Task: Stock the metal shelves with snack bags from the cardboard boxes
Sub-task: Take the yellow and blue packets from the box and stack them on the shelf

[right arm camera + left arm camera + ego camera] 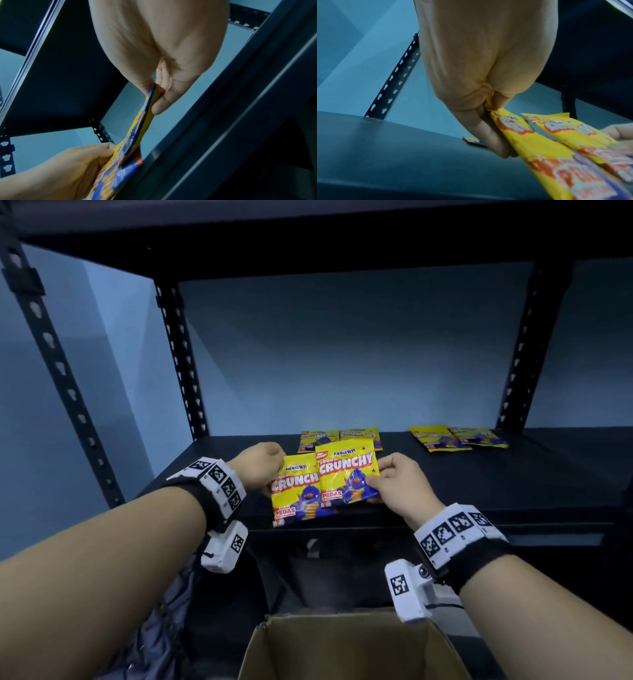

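Two yellow Crunchy snack bags hang side by side just above the front edge of the black metal shelf (479,474). My left hand (263,470) pinches the left bag (296,494) by its left edge. My right hand (394,477) pinches the right bag (346,474) by its right edge, and that bag overlaps the left one. In the left wrist view my left hand (489,108) pinches the left bag (530,148) at its top corner, with the right bag (573,132) beside it. The right wrist view shows my right hand (157,93) pinching the right bag (147,108) edge-on.
Two bags (339,438) lie flat at the shelf's back middle, two more (459,437) at the back right. An open cardboard box (346,645) stands below my arms. Perforated black uprights (178,354) frame the bay, with another shelf board above.
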Action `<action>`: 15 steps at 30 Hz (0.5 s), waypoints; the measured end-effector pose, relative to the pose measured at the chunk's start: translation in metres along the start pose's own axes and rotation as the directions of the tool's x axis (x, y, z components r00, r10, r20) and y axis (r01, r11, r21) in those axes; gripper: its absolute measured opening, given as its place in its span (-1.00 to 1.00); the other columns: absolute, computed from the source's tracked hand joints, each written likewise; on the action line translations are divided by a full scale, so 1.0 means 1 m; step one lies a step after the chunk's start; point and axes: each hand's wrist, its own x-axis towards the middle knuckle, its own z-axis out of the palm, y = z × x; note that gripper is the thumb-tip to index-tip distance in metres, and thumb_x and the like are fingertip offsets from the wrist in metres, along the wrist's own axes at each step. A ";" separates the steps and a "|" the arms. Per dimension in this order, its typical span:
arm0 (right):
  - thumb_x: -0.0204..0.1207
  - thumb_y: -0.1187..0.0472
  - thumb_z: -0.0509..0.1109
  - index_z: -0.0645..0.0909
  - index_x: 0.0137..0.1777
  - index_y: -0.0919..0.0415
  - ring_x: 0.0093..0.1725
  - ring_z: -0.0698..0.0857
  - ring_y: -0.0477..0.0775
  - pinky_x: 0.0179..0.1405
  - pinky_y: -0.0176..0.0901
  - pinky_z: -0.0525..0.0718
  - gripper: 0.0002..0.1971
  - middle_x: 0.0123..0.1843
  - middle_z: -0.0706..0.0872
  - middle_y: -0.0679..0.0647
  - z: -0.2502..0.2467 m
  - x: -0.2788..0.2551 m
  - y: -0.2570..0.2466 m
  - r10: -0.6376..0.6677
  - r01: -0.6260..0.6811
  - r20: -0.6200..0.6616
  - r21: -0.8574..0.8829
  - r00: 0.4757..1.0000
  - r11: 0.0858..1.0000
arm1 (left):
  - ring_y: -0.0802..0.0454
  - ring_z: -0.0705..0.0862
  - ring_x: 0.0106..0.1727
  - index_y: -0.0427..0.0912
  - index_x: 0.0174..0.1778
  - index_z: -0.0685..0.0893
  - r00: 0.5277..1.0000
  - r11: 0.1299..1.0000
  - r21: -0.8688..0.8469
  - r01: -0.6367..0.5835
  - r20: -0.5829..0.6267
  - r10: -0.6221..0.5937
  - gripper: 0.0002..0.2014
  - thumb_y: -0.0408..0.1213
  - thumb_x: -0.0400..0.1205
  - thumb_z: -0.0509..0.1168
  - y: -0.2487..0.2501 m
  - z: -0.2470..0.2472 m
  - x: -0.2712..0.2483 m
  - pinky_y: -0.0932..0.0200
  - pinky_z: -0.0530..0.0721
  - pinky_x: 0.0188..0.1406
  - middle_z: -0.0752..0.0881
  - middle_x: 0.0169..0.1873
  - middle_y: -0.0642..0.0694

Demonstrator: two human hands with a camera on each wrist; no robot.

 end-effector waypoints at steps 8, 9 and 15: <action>0.64 0.31 0.49 0.54 0.30 0.05 -0.39 0.85 0.01 -0.43 -0.33 0.62 -0.69 -0.01 0.78 0.24 -0.004 0.021 0.008 0.006 0.008 0.051 -0.260 0.999 0.966 | 0.13 0.72 -0.08 0.02 -0.03 0.63 1.000 0.941 0.339 -0.021 0.004 0.021 -0.91 -0.20 0.77 0.25 -0.022 0.002 0.044 0.20 0.63 -0.17 0.77 0.00 -0.01; 0.64 0.28 0.50 0.57 0.26 0.05 -0.39 0.84 0.01 -0.47 -0.38 0.58 -0.73 -0.06 0.79 0.20 -0.005 0.022 0.007 -0.018 0.036 0.059 -0.315 0.998 0.948 | 0.11 0.71 -0.01 0.02 0.05 0.64 1.000 0.934 0.356 -0.023 -0.005 0.027 -0.97 -0.16 0.73 0.32 -0.023 0.002 0.045 0.18 0.65 -0.07 0.75 0.06 0.01; 0.53 -0.03 0.58 0.65 0.13 -0.05 0.04 0.62 -0.02 -0.11 -0.17 0.53 -0.75 0.04 0.59 -0.03 -0.011 0.025 0.003 -0.123 0.163 0.108 -0.577 0.987 0.801 | 0.01 0.50 0.28 0.15 0.25 0.65 0.975 0.860 0.488 -0.149 -0.073 0.211 -0.54 0.25 0.51 0.48 -0.007 0.010 0.023 -0.06 0.60 0.32 0.52 0.15 0.01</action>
